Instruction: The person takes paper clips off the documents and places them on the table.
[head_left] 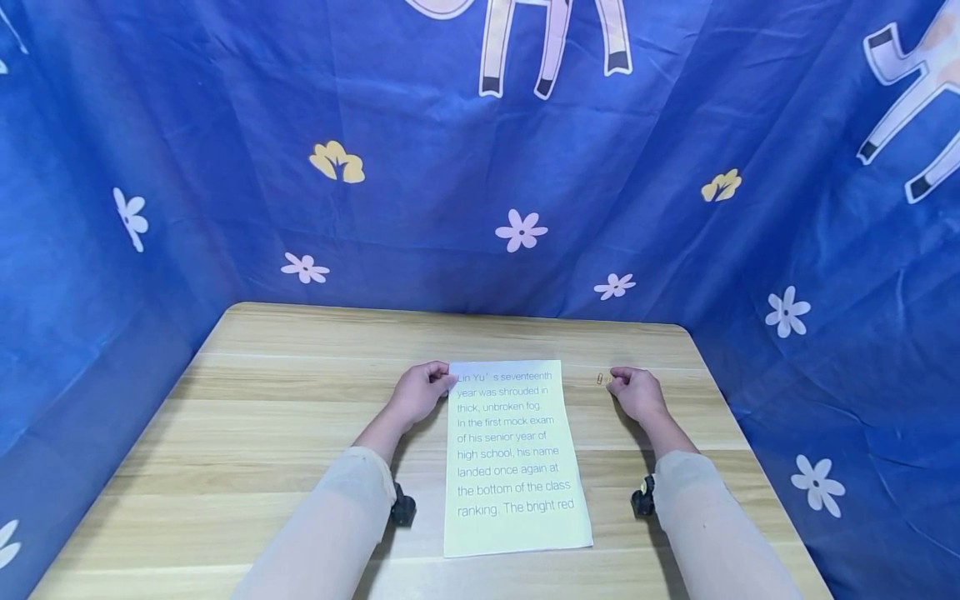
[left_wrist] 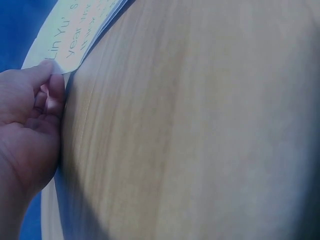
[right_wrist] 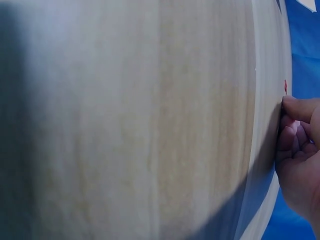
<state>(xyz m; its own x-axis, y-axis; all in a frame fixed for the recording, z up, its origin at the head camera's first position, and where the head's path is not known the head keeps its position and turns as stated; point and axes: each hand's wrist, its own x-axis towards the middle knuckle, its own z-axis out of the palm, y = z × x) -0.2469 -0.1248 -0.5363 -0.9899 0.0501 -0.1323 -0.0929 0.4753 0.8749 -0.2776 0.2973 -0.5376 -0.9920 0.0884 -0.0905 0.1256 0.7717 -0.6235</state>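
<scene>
A sheet of paper [head_left: 510,533] with large printed text lies on the wooden table, its top towards the far edge. My left hand [head_left: 423,393] pinches its upper left corner, the thumb lying over the printed side, as the left wrist view of that corner [left_wrist: 62,64] also shows. To the right of the sheet, my right hand [head_left: 637,394] is low over the table with thumb and fingertips pinching at a small paper clip [head_left: 609,379], mostly hidden by the fingers. Another orange paper clip [head_left: 600,379] lies just left of those fingertips.
The light wooden table [head_left: 285,417] has rounded far corners. Blue cloth [head_left: 420,208] printed with flowers and animals hangs behind it and along both sides. Both forearms wear light sleeves, and a black wrist device [head_left: 402,507] sits beneath the left cuff.
</scene>
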